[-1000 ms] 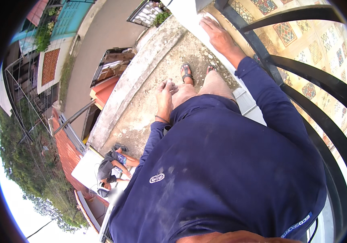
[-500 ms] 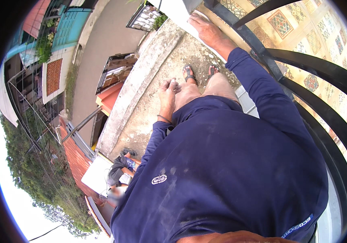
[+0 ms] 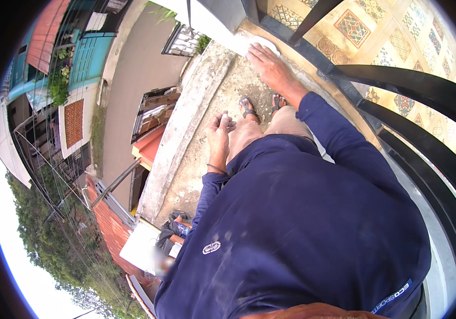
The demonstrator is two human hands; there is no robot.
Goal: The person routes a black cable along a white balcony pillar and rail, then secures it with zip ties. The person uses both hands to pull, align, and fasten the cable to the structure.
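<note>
My right hand (image 3: 274,69) rests with fingers stretched out and nearly together on a white ledge (image 3: 244,40) beside the dark railing base. Just past the fingertips shows a white rounded patch (image 3: 265,44); I cannot tell whether it is a loose piece or part of the ledge. My left hand (image 3: 220,137) hangs in front of my left thigh, its fingers curled and the thumb against them. The thumb tip looks whitish, and whatever the fingers may hold is too small to make out.
A black metal railing (image 3: 419,87) with curved bars stands on my right, with patterned tiles (image 3: 353,27) behind it. My sandalled feet (image 3: 247,108) stand on a narrow rough concrete strip (image 3: 196,154) with a raised edge (image 3: 172,143). Another person (image 3: 174,231) sits at the lower left.
My right hand has slid nearer to me along the white ledge, uncovering more of the white patch. My left hand stays curled by my thigh, while the view has shifted slightly.
</note>
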